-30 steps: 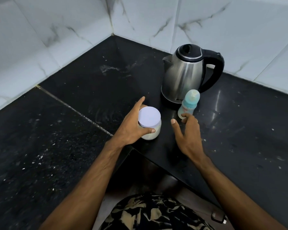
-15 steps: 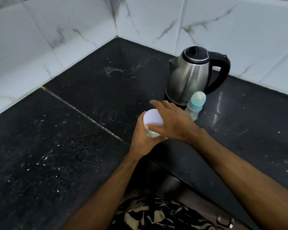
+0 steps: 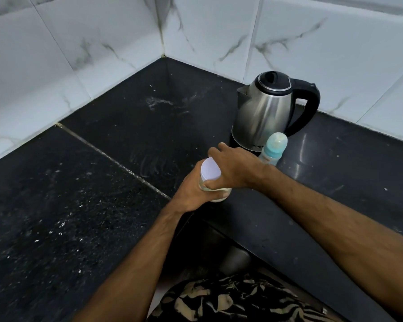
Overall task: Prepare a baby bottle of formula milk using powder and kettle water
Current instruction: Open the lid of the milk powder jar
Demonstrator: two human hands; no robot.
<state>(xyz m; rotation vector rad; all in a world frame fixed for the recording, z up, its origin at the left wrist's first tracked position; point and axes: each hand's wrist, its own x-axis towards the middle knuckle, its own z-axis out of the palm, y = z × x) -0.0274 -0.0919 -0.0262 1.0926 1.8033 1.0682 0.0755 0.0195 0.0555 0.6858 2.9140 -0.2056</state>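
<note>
A small jar of white powder with a pale lilac lid point(image 3: 209, 169) stands near the front edge of the black counter point(image 3: 116, 182). My left hand point(image 3: 196, 191) grips the jar's body from the left and below. My right hand point(image 3: 233, 166) lies over the lid, fingers and thumb curled round its rim. A baby bottle with a teal collar and clear cap point(image 3: 273, 147) stands just behind my right wrist. The steel kettle with a black lid and handle point(image 3: 265, 112) is behind the bottle.
White marble-look tiled walls point(image 3: 102, 54) meet in a corner behind the counter. A grouted seam point(image 3: 112, 159) crosses the counter, which carries white specks and smears. The counter's inner edge runs close under my forearms.
My right hand moved from beside the bottle across to the jar lid and now grips it. My left hand shifted lower round the jar's body.
</note>
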